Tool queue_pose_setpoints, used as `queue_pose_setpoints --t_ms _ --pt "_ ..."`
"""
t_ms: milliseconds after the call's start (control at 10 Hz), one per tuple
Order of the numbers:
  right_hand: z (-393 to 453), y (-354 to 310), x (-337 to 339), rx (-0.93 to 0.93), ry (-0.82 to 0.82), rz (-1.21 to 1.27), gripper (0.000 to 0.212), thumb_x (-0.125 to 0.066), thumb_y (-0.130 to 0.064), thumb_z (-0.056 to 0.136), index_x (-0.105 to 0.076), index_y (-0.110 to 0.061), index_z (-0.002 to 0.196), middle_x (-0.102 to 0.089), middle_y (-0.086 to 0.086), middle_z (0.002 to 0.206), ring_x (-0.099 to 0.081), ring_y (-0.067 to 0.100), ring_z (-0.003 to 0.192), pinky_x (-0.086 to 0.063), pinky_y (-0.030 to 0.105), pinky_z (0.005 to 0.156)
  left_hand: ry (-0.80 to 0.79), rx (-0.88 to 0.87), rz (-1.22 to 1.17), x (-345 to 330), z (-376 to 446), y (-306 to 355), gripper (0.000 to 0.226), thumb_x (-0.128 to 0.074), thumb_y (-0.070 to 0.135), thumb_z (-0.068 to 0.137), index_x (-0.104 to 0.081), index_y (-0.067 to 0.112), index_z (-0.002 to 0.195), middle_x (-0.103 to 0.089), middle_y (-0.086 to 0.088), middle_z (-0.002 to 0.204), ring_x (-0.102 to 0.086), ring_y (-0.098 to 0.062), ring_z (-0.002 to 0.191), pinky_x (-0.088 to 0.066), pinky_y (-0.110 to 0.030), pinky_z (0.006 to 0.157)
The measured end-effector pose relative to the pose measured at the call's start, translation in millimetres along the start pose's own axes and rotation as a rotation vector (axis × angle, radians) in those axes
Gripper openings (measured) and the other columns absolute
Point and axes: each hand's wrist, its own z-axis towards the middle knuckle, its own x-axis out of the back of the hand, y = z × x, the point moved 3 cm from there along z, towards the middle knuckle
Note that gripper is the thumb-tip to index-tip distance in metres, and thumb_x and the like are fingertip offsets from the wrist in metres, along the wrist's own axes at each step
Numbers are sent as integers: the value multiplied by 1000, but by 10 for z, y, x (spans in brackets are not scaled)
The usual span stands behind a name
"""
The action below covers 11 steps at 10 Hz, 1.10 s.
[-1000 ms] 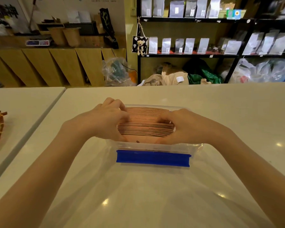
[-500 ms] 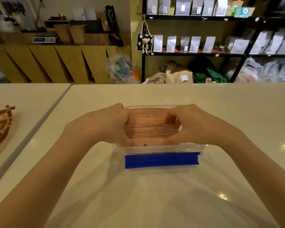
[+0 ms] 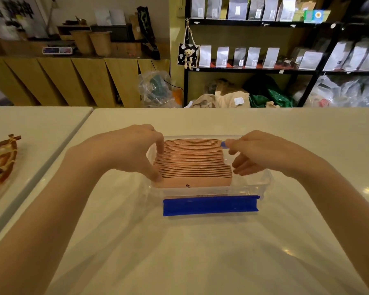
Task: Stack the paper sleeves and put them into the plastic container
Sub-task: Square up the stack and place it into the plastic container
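1. Your left hand [image 3: 132, 150] pinched the left end of the paper sleeves [image 3: 192, 162].
2. Your right hand [image 3: 258, 154] hovered half-curled, holding nothing.
3. The sleeves stood stacked inside the plastic container [image 3: 251, 188] on the surface [image 3: 200, 252].

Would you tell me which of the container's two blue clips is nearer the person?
The long blue clip on the plastic container's near wall. The other blue clip is a small piece showing at the far rim, beside the right hand.

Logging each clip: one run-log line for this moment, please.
sleeves: stacked in container | left hand: touching stack's left end | right hand: open, beside right end | table
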Motion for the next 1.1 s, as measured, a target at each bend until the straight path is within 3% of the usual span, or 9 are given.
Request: queue_pose_setpoints --t_ms 100,200,400,500,600,700,900,1000,1100 --pt "-12 47 -70 -94 -123 81 60 -38 -54 85 -43 -13 128 -64 19 113 -67 29 90 -55 37 81 -17 32 -5 -7 2 -38 58 -71 43 66 -45 30 116 -48 4 128 -45 -16 111 -39 -27 87" --pt "-63 34 -113 -68 -206 145 63 -30 -60 83 -27 -30 138 -60 18 122 -65 30 98 -52 41 89 -46 44 -6 -21 3 -45 59 -70 43 68 -43 29 119 -49 3 128 -45 -16 109 -38 -26 83" --pt "-138 -29 -174 -46 -259 240 65 -22 -64 80 -17 -36 139 -48 16 136 -54 33 116 -45 39 94 -53 27 -6 -42 4 -38 64 -70 43 68 -39 30 123 -47 3 131 -40 -12 99 -38 -25 81" --pt "-149 -45 -211 -22 -267 250 59 -20 -63 82 -23 -39 136 -47 10 137 -51 30 117 -42 37 95 -63 26 -16 -36 1 -28 65 -70 41 69 -38 29 124 -46 3 132 -39 -11 98 -39 -24 78" --pt "-153 -42 -216 -29 -301 343 42 -23 -61 83 -32 -43 120 -52 6 128 -54 25 104 -44 35 91 -72 23 -21 -38 -3 -24 64 -70 40 70 -37 30 124 -45 3 133 -38 -11 99 -38 -24 79" --pt "-139 -17 -200 -41 -309 378 51 -24 -57 85 -28 -38 132 -51 0 110 -54 22 97 -45 31 82 -82 17 -18 -44 -5 -21 64 -70 39 70 -37 30 124 -44 3 135 -37 -11 99 -39 -26 83" --pt "-157 -43 -186 -70 -338 353 58 -29 -59 82 -24 -37 136 -52 6 128 -55 27 104 -48 33 80 -109 16 -23 -50 -1 -36 63 -69 41 70 -37 31 123 -43 4 135 -37 -11 100 -38 -26 85" --pt "-192 -65 -156 -47 -265 235 63 -31 -61 80 -25 -35 137 -44 12 140 -52 30 116 -47 37 89 -121 19 -28 -43 -8 -71 62 -66 46 70 -38 32 124 -42 5 135 -42 -14 110 -38 -30 93" --pt "-276 -75 46 74 -84 153 62 -36 -57 79 -34 -26 133 -44 7 139 -48 26 120 -41 37 97 -117 24 -66 -11 -29 -125 59 -62 51 72 -39 33 124 -43 6 136 -42 -16 120 -37 -34 98"
